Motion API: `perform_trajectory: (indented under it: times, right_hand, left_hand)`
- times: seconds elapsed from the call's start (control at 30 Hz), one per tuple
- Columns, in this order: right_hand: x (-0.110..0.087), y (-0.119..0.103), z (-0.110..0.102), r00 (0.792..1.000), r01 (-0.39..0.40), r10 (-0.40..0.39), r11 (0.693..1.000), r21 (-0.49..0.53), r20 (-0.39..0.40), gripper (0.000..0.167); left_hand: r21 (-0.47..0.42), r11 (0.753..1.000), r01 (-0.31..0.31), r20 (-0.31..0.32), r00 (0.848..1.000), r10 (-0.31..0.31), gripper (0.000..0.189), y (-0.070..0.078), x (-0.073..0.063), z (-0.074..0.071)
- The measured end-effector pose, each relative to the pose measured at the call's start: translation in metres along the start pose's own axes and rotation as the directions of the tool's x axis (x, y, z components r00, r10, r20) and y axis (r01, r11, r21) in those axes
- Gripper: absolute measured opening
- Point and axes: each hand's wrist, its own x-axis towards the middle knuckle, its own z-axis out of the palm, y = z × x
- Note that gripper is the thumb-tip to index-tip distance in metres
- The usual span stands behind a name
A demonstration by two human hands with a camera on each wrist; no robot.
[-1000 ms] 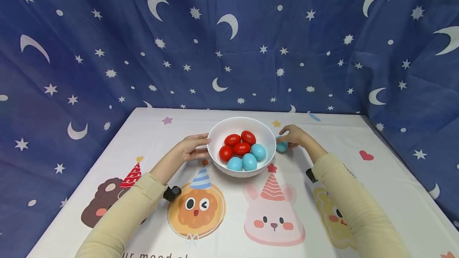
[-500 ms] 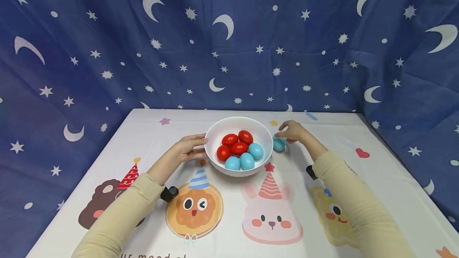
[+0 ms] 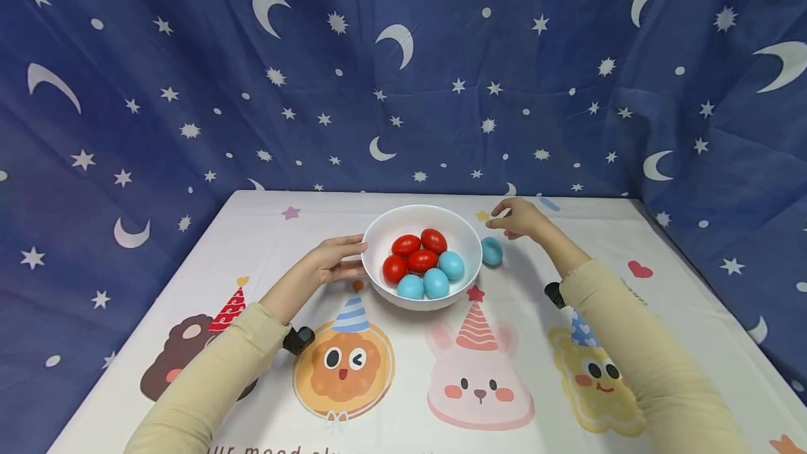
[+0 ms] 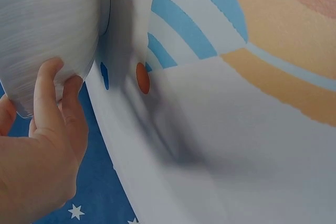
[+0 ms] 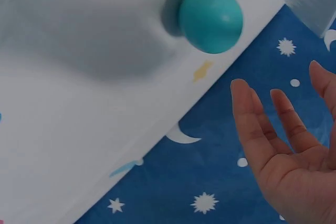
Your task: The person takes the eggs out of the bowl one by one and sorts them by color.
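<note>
A white bowl (image 3: 421,303) stands on the table with several red eggs (image 3: 422,260) and blue eggs (image 3: 436,284) inside. My left hand (image 3: 334,260) holds the bowl's left side. In the left wrist view, fingers (image 4: 46,95) lie against its outer wall, and another fingertip reaches the rim. A further blue egg (image 3: 492,251) rests on the table just right of the bowl; it shows turquoise (image 5: 211,19) in the right wrist view. Above and behind this egg hovers my right hand (image 3: 520,218), fingers apart and loosely bent, holding nothing.
The white tablecloth (image 3: 284,244) carries printed cartoon figures, including a pink rabbit (image 3: 480,391). Behind the table's far edge hangs a blue curtain (image 3: 353,118) with moons and stars. A black wrist camera (image 3: 298,340) sits on the left wrist.
My right hand has let go of the blue egg beside the bowl and risen away toward the back. The left hand stays at the bowl.
</note>
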Motion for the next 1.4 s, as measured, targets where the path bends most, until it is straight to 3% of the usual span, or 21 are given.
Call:
perform_trajectory:
  times: [0.43,0.7,1.03,1.4]
  right_hand:
    - [-0.01,-0.026,-0.003,0.997,0.075,-0.075,0.997,0.004,0.003,0.036]
    - [-0.02,-0.038,0.004,0.988,0.151,-0.15,0.988,-0.018,0.049,0.033]
    - [-0.03,-0.056,0.019,0.964,0.263,-0.254,0.956,-0.129,0.081,0.03]
    - [-0.03,-0.071,0.038,0.966,0.244,-0.22,0.948,-0.204,0.133,0.026]
  left_hand:
    - [0.009,1.0,0.002,0.004,1.0,-0.002,0.055,0.002,-0.002,0.001]
    - [0.015,1.0,-0.006,0.016,1.0,0.006,0.055,0.001,-0.001,0.0]
    - [0.02,1.0,-0.006,0.014,1.0,0.006,0.055,0.001,-0.002,0.001]
    - [0.038,0.999,-0.008,0.028,1.0,0.007,0.055,0.002,-0.001,0.0]
